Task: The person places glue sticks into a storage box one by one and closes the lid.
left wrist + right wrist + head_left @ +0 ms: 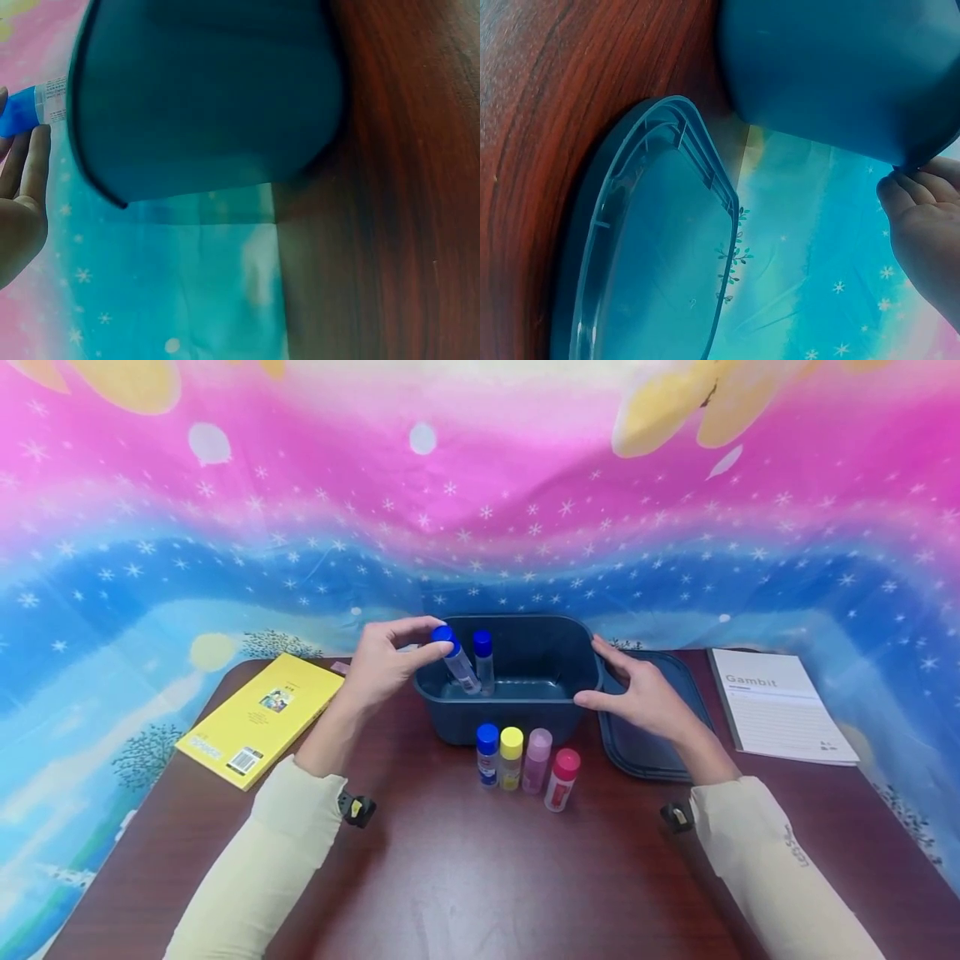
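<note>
A dark blue plastic tub [577, 647] [202, 97] [840, 67] stands at the far middle of the brown table. My left hand [390, 664] [22, 202] pinches the blue cap of a clear tube [456, 662] [34, 109], which leans inside the tub's left end. A second blue-capped tube [483, 660] stands beside it in the tub. My right hand [637, 693] [922, 225] rests with straight fingers on the tub's right rim. In front of the tub stand blue-capped [487, 753], yellow-capped [511, 757], pink [537, 760] and red-capped [561, 779] tubes in a row.
The tub's lid [641, 739] [652, 255] lies upside down right of the tub, partly under my right hand. A yellow book [262, 717] lies at the left, a white "Gambit" notebook [780, 703] at the right. A colourful cloth hangs behind the table.
</note>
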Motion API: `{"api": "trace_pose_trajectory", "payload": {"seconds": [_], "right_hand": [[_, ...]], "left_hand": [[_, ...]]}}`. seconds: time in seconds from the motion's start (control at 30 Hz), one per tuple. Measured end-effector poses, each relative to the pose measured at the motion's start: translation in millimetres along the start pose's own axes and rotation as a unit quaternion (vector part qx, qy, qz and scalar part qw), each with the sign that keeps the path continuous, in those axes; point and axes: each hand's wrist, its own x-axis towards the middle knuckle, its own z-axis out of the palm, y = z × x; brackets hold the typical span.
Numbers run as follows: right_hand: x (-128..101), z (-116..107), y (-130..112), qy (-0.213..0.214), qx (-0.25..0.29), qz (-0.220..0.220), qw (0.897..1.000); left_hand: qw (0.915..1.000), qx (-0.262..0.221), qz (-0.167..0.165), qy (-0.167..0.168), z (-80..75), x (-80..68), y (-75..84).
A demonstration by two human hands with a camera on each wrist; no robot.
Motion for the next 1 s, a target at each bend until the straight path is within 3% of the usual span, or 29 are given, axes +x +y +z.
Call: {"api": "trace_pose_trajectory", "payload": {"seconds": [0.4, 0.67, 1.0], "right_hand": [[0, 1, 2, 0.002, 0.004, 0.001, 1.000], [1, 2, 4, 0.008, 0.009, 0.005, 1.000], [0, 4, 5, 0.006, 0.020, -0.005, 1.000]], "left_hand": [[0.9979, 0.024, -0.037, -0.047, 16.1, 16.3, -12.1], [0.9942, 0.070, -0.043, -0.069, 26.6, 28.1, -7.8], [0.9755, 0.168, -0.052, -0.132, 40.4, 36.9, -5.1]]}}
